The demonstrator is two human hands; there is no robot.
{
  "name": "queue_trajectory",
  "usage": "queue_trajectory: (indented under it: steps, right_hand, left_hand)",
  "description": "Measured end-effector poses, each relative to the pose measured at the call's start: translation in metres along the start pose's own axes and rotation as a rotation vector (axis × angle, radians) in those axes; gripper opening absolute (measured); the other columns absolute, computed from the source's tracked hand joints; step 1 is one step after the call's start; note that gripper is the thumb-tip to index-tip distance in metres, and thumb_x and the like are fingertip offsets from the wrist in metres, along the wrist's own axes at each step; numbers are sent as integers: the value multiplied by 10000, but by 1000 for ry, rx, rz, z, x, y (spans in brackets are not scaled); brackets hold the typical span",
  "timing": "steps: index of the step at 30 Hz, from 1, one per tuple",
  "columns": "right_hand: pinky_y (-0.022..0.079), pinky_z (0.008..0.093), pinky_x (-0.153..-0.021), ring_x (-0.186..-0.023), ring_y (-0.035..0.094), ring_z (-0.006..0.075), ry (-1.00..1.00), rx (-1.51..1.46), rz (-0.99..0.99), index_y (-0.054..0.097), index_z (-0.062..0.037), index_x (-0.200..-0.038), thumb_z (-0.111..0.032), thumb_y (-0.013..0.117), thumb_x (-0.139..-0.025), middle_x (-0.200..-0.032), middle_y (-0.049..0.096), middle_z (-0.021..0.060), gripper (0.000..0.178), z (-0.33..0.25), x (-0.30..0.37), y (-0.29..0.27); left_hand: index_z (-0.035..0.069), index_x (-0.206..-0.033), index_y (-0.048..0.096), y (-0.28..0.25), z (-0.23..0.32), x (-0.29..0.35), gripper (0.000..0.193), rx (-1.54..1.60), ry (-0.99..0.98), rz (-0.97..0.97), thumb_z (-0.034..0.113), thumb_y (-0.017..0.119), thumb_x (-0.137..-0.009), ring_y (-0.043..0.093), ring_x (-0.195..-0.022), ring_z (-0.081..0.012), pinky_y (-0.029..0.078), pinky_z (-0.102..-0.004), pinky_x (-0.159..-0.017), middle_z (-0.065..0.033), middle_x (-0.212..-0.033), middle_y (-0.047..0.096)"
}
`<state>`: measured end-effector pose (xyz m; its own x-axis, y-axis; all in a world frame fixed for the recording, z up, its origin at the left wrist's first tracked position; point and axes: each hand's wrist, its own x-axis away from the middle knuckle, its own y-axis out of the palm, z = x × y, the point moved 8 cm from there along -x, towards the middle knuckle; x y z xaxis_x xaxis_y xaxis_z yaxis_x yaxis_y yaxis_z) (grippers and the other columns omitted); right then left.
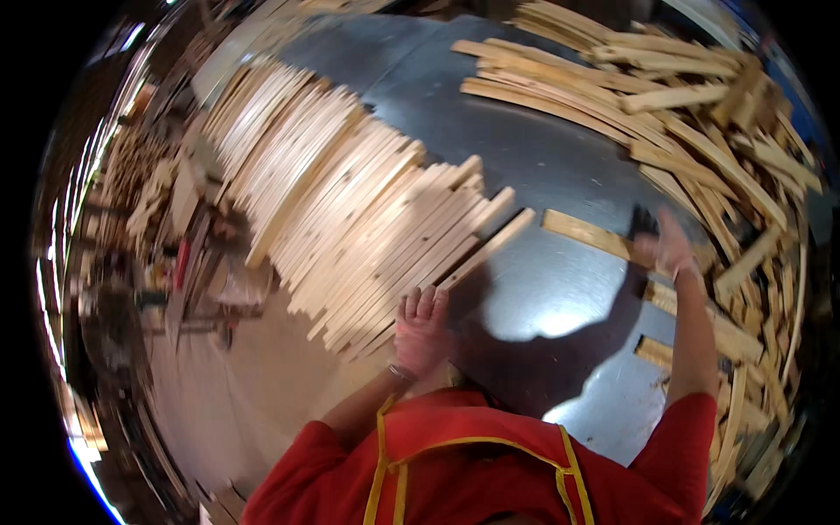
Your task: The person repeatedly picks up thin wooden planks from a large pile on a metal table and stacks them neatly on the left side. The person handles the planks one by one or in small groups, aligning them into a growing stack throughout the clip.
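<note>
Many pale wooden slats lie side by side in a long slanting row (350,188) on a grey metal tabletop (420,74). My left hand (422,332) rests at the near end of this row, its fingers laid over the end of the closest slat. On the right, my right hand (669,248) is somewhat blurred, with its fingers apart. It is over or against the right end of a single slat (582,232); whether it touches that slat I cannot tell.
A jumbled heap of wooden pieces (744,166) covers the table's right side, and longer boards (551,87) stretch from it toward the middle. Short pieces (654,352) jut out near my right forearm. At left are a dusty floor (210,394) and more stacked wood (131,166).
</note>
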<state>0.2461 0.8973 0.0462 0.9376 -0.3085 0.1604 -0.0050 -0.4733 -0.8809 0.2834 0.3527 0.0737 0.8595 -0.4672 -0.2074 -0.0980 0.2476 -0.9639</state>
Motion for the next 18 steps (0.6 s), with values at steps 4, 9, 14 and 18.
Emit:
queue_trajectory:
  steps: [4, 9, 14, 18]
  right_hand:
    - [453, 494, -1114, -1308, 568, 391, 129, 399, -125, 515, -143, -1528, -517, 830, -695, -1377, 624, 187, 966, -50, 45, 45]
    - [507, 471, -1024, -1180, 618, 369, -191, 691, -461, 679, -130, -1293, -471, 841, -702, -1227, 660, 159, 702, -93, 108, 119]
    - [523, 461, -1021, -1146, 642, 360, -297, 621, -277, 647, -67, -1299, -367, 858, -742, -1247, 658, 162, 667, -130, 168, 104]
    - [519, 377, -1014, -1132, 634, 288, -109, -127, 154, 566, 34, -1397, -268, 808, -876, -1307, 644, 163, 649, -158, 176, 13]
  left_hand:
    - [101, -1316, 574, -15, -56, 2, 459, -189, -6, 123, 248, 676, -894, 575, -1187, -342, 475, -532, -988, -131, -1263, 599]
    - [120, -1328, 591, 14, -72, 1, 536, -180, -132, -120, 280, 741, -839, 562, -1215, -330, 466, -509, -994, -130, -1293, 584]
    - [123, -1407, 571, 0, -100, 20, 605, 2, -37, -53, 300, 743, -854, 529, -1321, -332, 431, -498, -1087, -144, -1389, 580]
    - [122, -1507, 528, -2, -172, 75, 638, 15, -304, -28, 449, 634, -969, 434, -1486, -356, 349, -521, -1211, -159, -1568, 509]
